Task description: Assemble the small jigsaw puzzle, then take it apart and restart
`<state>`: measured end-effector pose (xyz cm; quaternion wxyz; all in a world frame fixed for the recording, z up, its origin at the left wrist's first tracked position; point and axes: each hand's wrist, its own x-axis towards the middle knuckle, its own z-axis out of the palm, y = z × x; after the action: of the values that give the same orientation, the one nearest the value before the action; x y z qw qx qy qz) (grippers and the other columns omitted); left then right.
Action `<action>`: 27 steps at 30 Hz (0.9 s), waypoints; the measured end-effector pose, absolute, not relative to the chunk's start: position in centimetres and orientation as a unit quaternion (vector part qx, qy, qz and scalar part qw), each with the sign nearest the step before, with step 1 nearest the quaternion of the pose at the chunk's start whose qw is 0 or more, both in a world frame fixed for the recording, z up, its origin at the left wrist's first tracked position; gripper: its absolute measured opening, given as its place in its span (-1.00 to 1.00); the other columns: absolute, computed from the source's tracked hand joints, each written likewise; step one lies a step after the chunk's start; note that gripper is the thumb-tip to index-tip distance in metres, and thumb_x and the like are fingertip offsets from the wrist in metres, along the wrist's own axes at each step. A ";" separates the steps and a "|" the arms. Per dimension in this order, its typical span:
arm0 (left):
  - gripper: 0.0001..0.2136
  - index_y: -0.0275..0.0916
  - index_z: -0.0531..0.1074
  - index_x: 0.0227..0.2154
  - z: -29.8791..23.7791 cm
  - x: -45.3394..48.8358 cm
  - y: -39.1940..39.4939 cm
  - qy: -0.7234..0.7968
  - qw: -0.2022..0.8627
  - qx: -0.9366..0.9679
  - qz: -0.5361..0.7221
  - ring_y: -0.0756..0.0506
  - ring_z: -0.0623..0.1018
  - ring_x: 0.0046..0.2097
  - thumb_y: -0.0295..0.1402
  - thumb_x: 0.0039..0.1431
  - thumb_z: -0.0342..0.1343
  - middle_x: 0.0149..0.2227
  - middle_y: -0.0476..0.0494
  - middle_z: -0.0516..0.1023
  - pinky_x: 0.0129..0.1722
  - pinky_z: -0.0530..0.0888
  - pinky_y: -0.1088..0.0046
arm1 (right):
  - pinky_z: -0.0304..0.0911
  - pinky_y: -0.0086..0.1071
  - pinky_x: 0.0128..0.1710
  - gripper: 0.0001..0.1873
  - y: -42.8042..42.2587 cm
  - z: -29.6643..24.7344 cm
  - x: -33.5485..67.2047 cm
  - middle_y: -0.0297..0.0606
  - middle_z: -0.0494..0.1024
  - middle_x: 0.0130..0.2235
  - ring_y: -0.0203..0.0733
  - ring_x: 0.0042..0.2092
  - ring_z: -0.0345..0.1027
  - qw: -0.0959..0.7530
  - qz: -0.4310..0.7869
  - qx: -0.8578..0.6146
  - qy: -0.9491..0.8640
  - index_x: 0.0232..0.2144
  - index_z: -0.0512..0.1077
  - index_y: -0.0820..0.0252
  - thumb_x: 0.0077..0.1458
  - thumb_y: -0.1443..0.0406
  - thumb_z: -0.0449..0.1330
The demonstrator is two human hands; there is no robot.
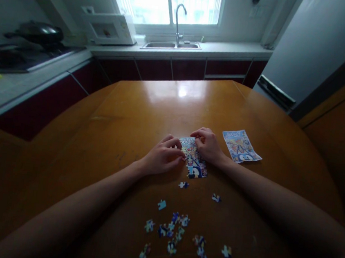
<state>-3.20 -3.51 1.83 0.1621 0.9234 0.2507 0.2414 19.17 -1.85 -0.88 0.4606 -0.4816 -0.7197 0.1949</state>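
A partly assembled jigsaw puzzle lies flat on the wooden table between both hands, its left edge uneven. My left hand is at that left edge, thumb and index finger pinched around a small puzzle piece mostly covered by the fingertips. Over the upper right edge curls my right hand, fingers bent and thumb against the puzzle; the palm side is hidden. Just below the puzzle is a loose piece, with another piece to its right and a light blue piece to the left.
Several loose pieces are scattered on the near part of the table. A printed picture sheet lies right of my right hand. Beyond the table are a sink, a microwave, a pan and a fridge.
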 end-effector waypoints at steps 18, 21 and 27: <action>-0.82 -0.14 0.60 -0.21 1.7 -3.1 -3.5 0.219 0.162 0.937 0.219 -0.12 0.37 -0.12 -0.33 0.28 0.09 -0.21 -0.14 0.45 -0.03 0.37 0.29 | 0.30 -0.22 -0.18 -0.76 -1.8 -0.8 19.3 -0.20 0.55 -0.30 -0.11 -0.19 0.39 0.457 0.195 -0.482 -0.722 -0.38 0.55 0.16 0.01 0.50 0.12; -0.83 -0.14 0.59 -0.21 1.6 -3.1 -3.5 0.215 0.163 0.938 0.218 -0.12 0.37 -0.11 -0.34 0.27 0.09 -0.21 -0.14 0.45 -0.02 0.37 0.29 | 0.29 -0.22 -0.20 -0.76 -1.8 -0.9 19.3 -0.20 0.55 -0.30 -0.11 -0.20 0.39 0.457 0.200 -0.482 -0.720 -0.38 0.54 0.16 0.01 0.50 0.12; -0.80 -0.13 0.58 -0.18 1.6 -3.1 -3.4 0.199 0.172 0.941 0.212 -0.13 0.38 -0.10 -0.42 0.22 0.09 -0.20 -0.14 0.46 -0.02 0.38 0.29 | 0.29 -0.21 -0.18 -0.77 -1.7 -1.1 19.4 -0.21 0.55 -0.30 -0.10 -0.19 0.39 0.454 0.201 -0.485 -0.720 -0.38 0.54 0.15 0.02 0.49 0.13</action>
<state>-3.13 -3.43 1.62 0.1716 0.9413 0.1991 0.2121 19.38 -1.67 -1.07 0.4541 -0.4851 -0.7199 0.2007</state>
